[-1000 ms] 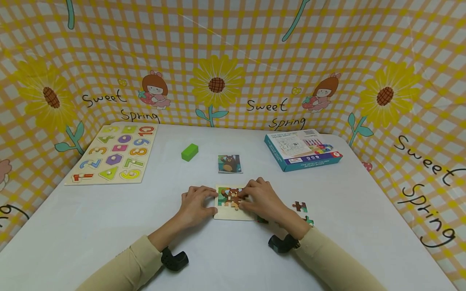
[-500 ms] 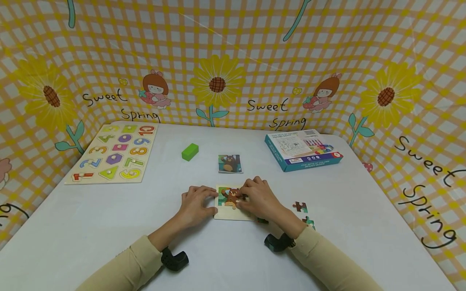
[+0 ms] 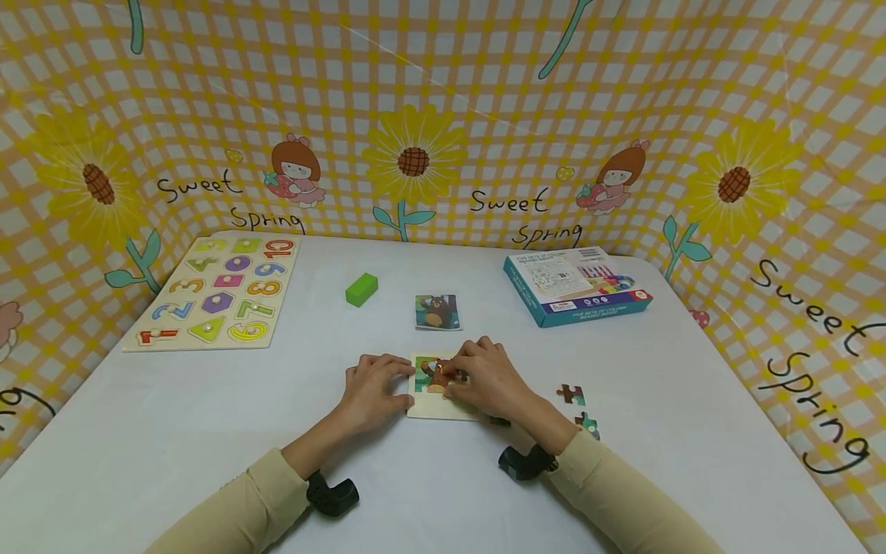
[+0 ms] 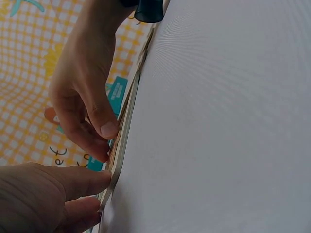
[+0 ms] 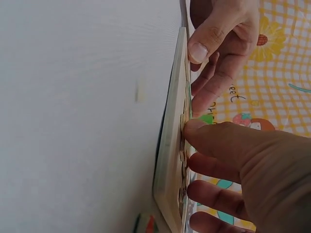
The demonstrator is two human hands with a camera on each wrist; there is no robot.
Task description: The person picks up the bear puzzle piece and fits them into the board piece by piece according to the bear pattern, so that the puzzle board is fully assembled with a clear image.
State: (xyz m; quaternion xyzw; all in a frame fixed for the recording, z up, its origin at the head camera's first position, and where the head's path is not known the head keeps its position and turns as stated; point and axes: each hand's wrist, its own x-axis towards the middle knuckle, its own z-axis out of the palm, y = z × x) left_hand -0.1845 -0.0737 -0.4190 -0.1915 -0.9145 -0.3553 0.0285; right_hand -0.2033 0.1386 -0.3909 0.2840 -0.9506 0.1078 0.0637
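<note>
A pale wooden puzzle board [image 3: 443, 408] lies flat in front of me, a bear picture [image 3: 427, 373] of joined puzzle pieces covering its far part. My left hand [image 3: 370, 394] braces the board's left edge, thumb and index fingertip apart along it. My right hand [image 3: 487, 378] reaches over from the right, thumb and fingertips down on the bear pieces. One puzzle piece [image 5: 182, 138] shows edge-on between thumb and fingers in the right wrist view. Much of the picture's right side is hidden by this hand. Two loose pieces, a brown one [image 3: 571, 395] and a green one [image 3: 587, 425], lie farther right.
Beyond the board lies a small bear picture card [image 3: 437, 312], with a green block [image 3: 361, 289] to its left. A number-and-shape board [image 3: 214, 296] sits far left, a teal box [image 3: 576, 285] far right. Another dark green piece [image 3: 499, 421] shows beneath the right wrist.
My right hand has shifted a little to the left over the board, and the bear pieces under its fingertips have slid left with it. The left hand stays in place.
</note>
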